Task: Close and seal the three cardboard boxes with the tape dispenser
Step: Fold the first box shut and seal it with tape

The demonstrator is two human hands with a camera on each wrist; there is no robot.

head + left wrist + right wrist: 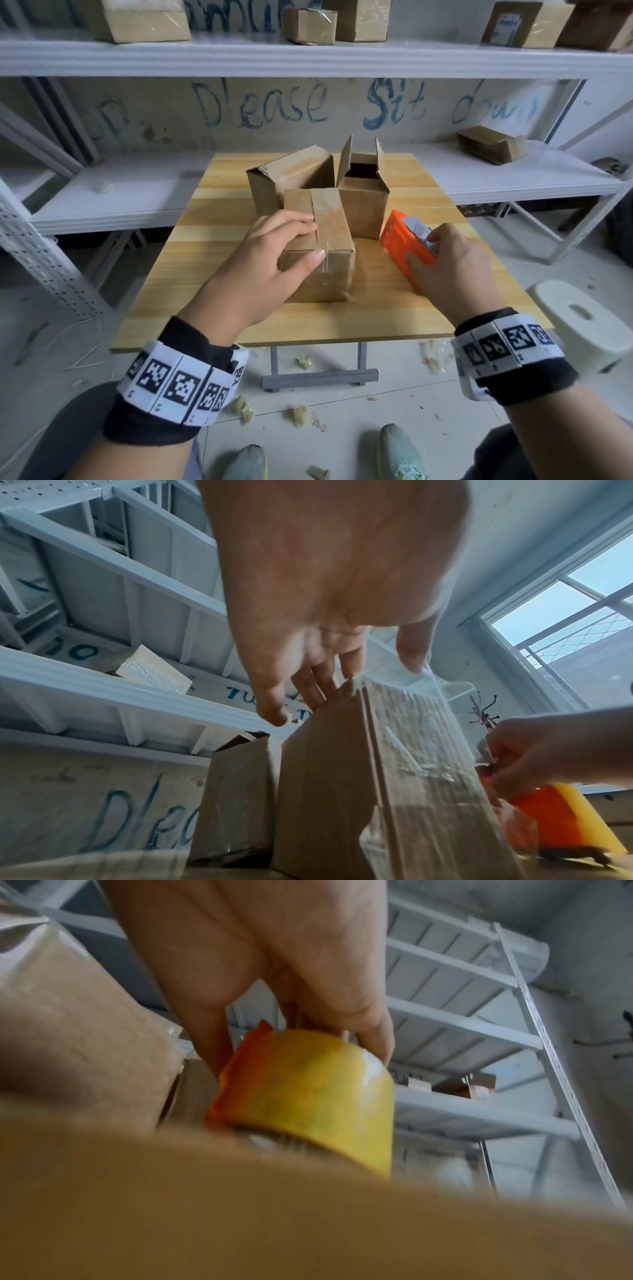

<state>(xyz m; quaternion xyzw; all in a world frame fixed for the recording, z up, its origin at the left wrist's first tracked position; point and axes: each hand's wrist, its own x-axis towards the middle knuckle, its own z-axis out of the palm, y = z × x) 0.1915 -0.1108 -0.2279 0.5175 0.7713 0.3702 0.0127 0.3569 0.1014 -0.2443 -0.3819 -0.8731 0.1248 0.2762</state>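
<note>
Three cardboard boxes stand on a small wooden table (205, 274). The front box (329, 274) is closed, with clear tape running over its top and down its front; it also fills the left wrist view (325, 791). My left hand (308, 240) lies over its top left front corner, fingers on the lid and thumb on the tape at the front edge (356, 674). Behind it, the left box (291, 174) has its flaps folded down, while the right box (363, 205) has flaps standing up. My right hand (424, 246) grips the orange tape dispenser (397, 240) on the table, right of the front box (308, 1096).
A white stool (582, 318) stands right of the table. White metal shelves run behind it, with a flattened box (489, 144) on the low shelf and several boxes above. Tape scraps (301, 414) litter the floor by my shoes.
</note>
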